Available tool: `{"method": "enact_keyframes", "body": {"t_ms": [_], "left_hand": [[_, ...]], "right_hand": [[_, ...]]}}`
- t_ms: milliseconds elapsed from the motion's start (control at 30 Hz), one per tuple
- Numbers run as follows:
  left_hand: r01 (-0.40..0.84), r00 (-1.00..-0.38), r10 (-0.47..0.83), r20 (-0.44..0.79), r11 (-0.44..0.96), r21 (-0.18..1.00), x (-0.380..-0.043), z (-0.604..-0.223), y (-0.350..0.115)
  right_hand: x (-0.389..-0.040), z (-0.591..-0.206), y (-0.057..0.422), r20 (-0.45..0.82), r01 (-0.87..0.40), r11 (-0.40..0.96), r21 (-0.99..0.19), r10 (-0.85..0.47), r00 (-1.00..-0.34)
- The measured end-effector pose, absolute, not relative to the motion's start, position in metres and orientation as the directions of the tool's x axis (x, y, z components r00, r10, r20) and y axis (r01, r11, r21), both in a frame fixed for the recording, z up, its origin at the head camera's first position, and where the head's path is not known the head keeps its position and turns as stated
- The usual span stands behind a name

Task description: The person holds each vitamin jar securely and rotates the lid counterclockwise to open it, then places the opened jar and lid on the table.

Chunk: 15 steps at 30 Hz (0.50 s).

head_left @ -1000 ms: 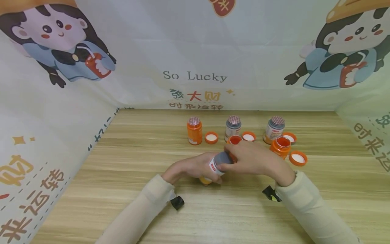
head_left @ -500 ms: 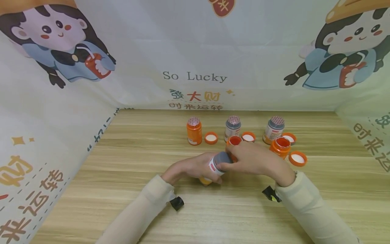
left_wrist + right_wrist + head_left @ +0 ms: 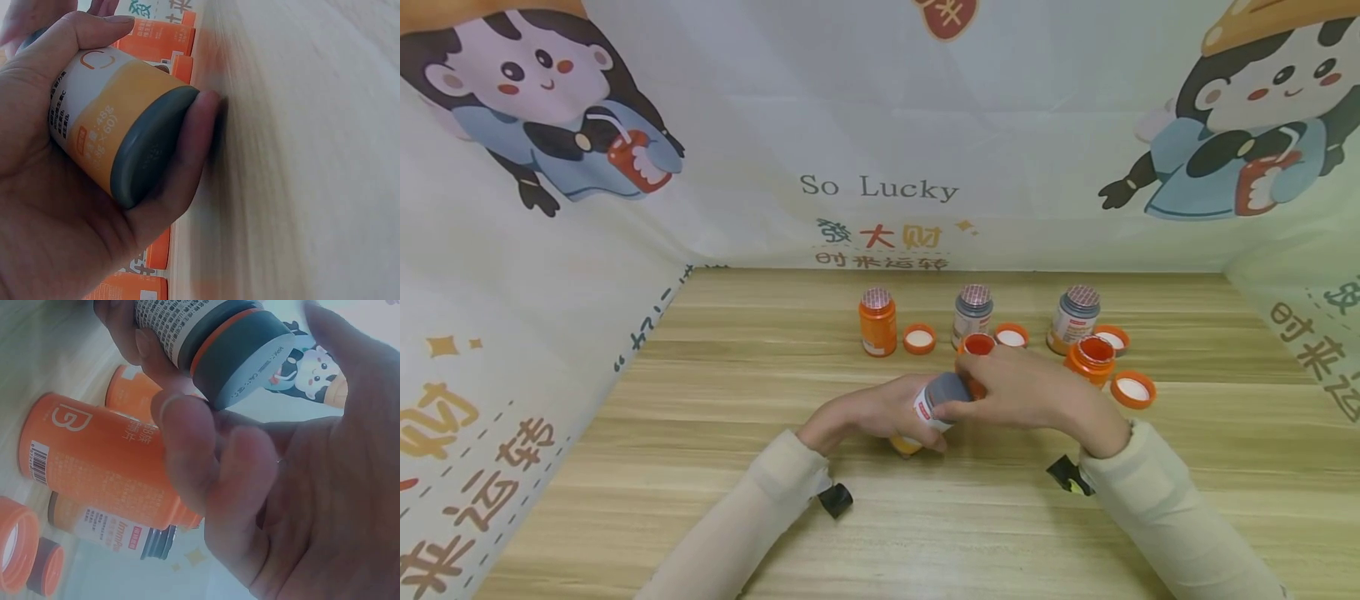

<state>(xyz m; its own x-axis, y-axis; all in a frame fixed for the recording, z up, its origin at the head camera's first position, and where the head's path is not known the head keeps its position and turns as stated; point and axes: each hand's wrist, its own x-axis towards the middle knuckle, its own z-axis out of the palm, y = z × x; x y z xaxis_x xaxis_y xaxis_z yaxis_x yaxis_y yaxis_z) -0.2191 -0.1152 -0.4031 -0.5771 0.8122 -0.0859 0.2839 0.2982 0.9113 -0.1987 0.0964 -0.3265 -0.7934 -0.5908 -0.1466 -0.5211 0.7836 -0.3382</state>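
Note:
Tilted above the table, a supplement bottle (image 3: 922, 410) with a white and orange label and grey base lies in my left hand (image 3: 887, 406). In the left wrist view, a finger of that hand curls under the base (image 3: 153, 150). My right hand (image 3: 1033, 392) bends its fingers and thumb around the grey bottle cap (image 3: 244, 359), which is still on the neck; an orange ring shows between cap and bottle. Just behind the right hand stands an uncapped orange bottle (image 3: 977, 344), mostly hidden in the head view; its orange side (image 3: 100, 456) shows in the right wrist view.
At the back stand an orange bottle (image 3: 877, 327) and two grey-necked bottles (image 3: 973, 315), (image 3: 1075, 321), with patterned seals on top. Another orange bottle (image 3: 1090, 362) stands open at right. Several loose caps, such as this orange cap (image 3: 1133, 389), lie among them. A printed cloth (image 3: 1030, 150) rises behind.

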Motion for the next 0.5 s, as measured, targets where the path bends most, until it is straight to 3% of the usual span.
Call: {"method": "enact_keyframes", "body": {"t_ms": [500], "left_hand": [[0.299,-0.581,0.81,-0.08,0.304,0.905,-0.2185,-0.4023,-0.1145]], "right_hand": [[-0.1975,-0.3251,0.0965,-0.223,-0.458,0.783,-0.421,-0.579,-0.784]]}}
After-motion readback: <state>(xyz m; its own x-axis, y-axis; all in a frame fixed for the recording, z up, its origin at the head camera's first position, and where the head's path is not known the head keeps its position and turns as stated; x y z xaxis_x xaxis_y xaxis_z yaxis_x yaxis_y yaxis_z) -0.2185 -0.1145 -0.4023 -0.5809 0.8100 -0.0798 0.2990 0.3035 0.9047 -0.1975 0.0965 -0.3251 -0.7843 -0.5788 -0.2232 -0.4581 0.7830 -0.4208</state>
